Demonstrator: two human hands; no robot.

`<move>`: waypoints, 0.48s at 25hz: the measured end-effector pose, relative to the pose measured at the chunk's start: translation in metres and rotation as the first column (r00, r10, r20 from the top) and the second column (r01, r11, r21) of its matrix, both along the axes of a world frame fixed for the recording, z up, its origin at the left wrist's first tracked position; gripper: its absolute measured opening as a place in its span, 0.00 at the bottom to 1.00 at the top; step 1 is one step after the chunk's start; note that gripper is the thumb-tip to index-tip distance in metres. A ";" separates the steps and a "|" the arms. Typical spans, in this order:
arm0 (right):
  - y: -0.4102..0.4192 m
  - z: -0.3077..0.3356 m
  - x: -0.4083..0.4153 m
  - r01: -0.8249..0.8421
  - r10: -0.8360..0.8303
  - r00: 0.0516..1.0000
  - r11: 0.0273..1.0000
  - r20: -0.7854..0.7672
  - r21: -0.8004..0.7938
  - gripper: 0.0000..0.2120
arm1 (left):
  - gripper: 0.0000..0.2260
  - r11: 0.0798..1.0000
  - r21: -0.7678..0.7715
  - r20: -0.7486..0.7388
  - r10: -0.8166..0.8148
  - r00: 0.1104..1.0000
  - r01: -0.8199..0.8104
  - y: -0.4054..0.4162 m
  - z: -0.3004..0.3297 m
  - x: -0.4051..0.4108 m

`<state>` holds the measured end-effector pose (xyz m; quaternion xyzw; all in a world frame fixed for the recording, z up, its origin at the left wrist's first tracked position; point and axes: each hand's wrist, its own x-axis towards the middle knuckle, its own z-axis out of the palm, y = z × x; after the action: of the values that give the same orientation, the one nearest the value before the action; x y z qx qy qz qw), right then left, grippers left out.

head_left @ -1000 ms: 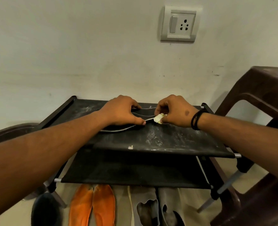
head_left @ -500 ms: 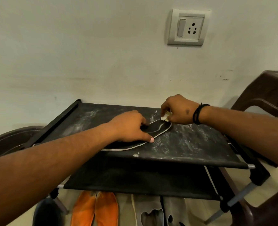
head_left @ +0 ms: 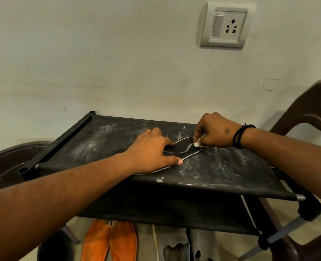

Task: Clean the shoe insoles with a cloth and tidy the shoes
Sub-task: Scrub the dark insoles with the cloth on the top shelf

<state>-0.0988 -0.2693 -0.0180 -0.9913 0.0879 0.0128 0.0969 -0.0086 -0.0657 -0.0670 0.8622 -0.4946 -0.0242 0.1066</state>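
Observation:
A black insole [head_left: 184,150] with a pale edge lies flat on the top shelf of a black fabric shoe rack [head_left: 221,172]. My left hand [head_left: 152,153] presses down on its middle, fingers spread and the thumb on its near edge. My right hand [head_left: 216,130] pinches a small wad of white cloth [head_left: 197,143] against the insole's far right end. Most of the insole's left part is hidden under my left hand.
Two orange insoles [head_left: 108,240] and two worn grey insoles [head_left: 182,245] lie on the floor under the rack. A brown plastic chair [head_left: 306,117] stands at the right, a dark round tub [head_left: 3,162] at the left. The wall carries a switch socket [head_left: 225,25].
My right hand has wiped with the cloth from the insole's middle out to its far right end. My left hand has stayed pressed on the insole. The camera has tilted and come closer.

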 end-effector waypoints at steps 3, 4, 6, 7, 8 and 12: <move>0.004 -0.010 0.015 0.043 -0.042 0.996 0.999 0.073 -0.013 0.06 | 0.33 1.000 0.003 -0.009 -0.001 1.000 0.001 0.000 0.000 -0.001; 0.006 -0.014 0.020 0.047 -0.042 0.994 0.998 0.097 -0.044 0.07 | 0.33 1.000 0.002 -0.009 0.001 1.000 -0.001 0.000 0.000 0.000; 0.008 -0.018 0.027 0.038 -0.025 0.993 0.993 0.118 -0.109 0.08 | 0.33 1.000 0.005 -0.002 0.008 1.000 -0.008 0.001 0.000 0.000; 0.009 -0.016 0.027 0.027 -0.012 0.994 0.991 0.111 -0.130 0.08 | 0.33 1.000 0.006 -0.004 0.008 1.000 -0.008 0.002 0.000 -0.001; 0.009 -0.013 0.025 0.008 0.003 0.996 0.990 0.085 -0.139 0.08 | 0.33 1.000 0.006 -0.007 0.006 1.000 -0.006 0.002 0.000 -0.002; 0.016 0.007 0.000 -0.081 0.075 0.987 0.996 -0.140 -0.036 0.04 | 0.33 1.000 0.013 -0.002 0.001 1.000 -0.001 0.002 0.000 -0.005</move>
<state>-0.0987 -0.2536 -0.0111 -0.9925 0.0558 0.0835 0.0692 -0.0136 -0.0636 -0.0672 0.8632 -0.4938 -0.0282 0.1014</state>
